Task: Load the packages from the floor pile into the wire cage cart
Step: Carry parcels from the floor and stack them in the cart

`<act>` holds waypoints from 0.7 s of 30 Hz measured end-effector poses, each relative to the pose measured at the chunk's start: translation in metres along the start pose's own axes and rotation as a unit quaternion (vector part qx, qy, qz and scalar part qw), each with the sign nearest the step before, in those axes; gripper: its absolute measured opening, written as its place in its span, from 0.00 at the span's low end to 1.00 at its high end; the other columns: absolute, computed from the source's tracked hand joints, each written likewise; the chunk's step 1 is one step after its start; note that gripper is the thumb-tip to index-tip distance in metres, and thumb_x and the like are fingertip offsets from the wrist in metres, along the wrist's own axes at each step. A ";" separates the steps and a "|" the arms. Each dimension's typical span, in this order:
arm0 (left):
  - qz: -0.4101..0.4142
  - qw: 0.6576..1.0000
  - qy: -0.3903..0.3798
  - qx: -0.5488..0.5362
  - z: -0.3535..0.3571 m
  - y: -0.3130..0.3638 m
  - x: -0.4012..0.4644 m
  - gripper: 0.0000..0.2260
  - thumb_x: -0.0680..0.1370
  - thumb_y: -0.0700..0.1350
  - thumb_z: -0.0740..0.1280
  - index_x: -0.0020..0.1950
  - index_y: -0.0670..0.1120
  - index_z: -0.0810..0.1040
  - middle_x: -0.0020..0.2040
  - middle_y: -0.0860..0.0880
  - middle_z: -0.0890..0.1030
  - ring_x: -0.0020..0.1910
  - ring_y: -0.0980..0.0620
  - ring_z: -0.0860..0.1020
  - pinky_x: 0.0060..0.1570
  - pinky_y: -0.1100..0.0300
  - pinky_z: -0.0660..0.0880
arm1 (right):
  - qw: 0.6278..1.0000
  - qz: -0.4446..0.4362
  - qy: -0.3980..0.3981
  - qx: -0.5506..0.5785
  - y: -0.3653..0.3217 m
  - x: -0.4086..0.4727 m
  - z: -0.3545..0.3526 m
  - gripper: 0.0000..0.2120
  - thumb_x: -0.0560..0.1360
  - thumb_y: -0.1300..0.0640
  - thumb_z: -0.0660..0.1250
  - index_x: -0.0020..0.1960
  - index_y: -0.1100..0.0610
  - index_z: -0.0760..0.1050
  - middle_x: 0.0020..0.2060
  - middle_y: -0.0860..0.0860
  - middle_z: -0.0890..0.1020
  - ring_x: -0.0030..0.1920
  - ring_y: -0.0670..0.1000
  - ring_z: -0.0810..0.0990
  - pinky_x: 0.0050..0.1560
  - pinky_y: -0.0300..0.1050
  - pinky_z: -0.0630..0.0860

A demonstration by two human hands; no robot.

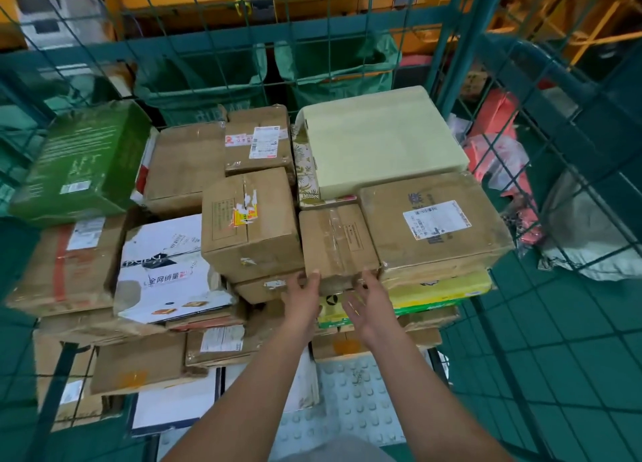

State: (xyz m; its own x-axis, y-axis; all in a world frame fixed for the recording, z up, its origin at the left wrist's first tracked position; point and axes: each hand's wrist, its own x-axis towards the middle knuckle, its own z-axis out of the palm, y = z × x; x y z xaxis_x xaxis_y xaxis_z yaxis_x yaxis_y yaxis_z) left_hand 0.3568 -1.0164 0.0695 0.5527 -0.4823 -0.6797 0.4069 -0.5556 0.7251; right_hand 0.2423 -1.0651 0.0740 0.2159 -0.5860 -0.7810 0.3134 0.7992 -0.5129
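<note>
Cardboard small box point(337, 242) touched by two hands, left hand point(301, 296) and right hand point(368, 300), fingers relaxed, ungripping

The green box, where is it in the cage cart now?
In the head view, the green box lies tilted at the far left of the wire cage cart, on top of the stack, just left of a plain brown box.

I see the wire cage cart point(448, 44) as teal-painted metal mesh. The small box point(335, 242) is matt brown cardboard under glossy, wrinkled clear tape. The large box point(434, 225) beside it carries 1 white paper label. The green carton point(83, 162) looks smooth and slightly glossy.
</note>
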 end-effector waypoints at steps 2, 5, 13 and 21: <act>-0.004 1.000 -0.012 0.001 -0.002 -0.003 -0.001 0.22 0.81 0.59 0.65 0.74 0.56 0.67 0.69 0.47 0.75 0.65 0.40 0.77 0.50 0.52 0.79 | 1.000 0.004 -0.015 0.015 0.000 -0.001 0.005 0.20 0.82 0.46 0.66 0.70 0.53 0.70 0.64 0.54 0.77 0.61 0.56 0.78 0.63 0.52 0.76; -0.008 0.998 -0.056 -0.015 -0.004 -0.002 -0.004 0.20 0.84 0.55 0.62 0.76 0.57 0.68 0.71 0.50 0.76 0.67 0.45 0.76 0.55 0.52 0.78 | 0.999 0.006 -0.041 0.030 0.000 -0.003 0.011 0.15 0.84 0.49 0.64 0.67 0.53 0.70 0.70 0.55 0.74 0.64 0.57 0.76 0.70 0.54 0.72; -0.025 0.992 -0.122 -0.004 -0.018 -0.005 -0.019 0.31 0.85 0.52 0.63 0.83 0.60 0.50 0.79 0.52 0.67 0.74 0.46 0.71 0.60 0.53 0.74 | 0.998 -0.009 -0.062 0.018 0.013 -0.022 0.014 0.28 0.82 0.46 0.66 0.79 0.49 0.63 0.78 0.53 0.66 0.71 0.60 0.73 0.71 0.56 0.73; -0.013 0.987 -0.163 0.014 -0.063 -0.024 -0.036 0.28 0.83 0.52 0.65 0.82 0.59 0.58 0.71 0.51 0.75 0.66 0.47 0.78 0.63 0.51 0.77 | 0.997 -0.037 -0.043 0.047 0.049 -0.073 0.013 0.24 0.84 0.48 0.64 0.78 0.51 0.65 0.72 0.56 0.73 0.69 0.60 0.75 0.64 0.53 0.76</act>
State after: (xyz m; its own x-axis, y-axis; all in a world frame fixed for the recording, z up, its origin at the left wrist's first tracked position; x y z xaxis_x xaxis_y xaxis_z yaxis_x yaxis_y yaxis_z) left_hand 0.3727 -0.9430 0.0839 0.2778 -0.6567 -0.7011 0.3960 -0.5866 0.7064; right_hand 0.2538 -0.9852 0.1108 0.2658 -0.6552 -0.7071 0.4152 0.7398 -0.5294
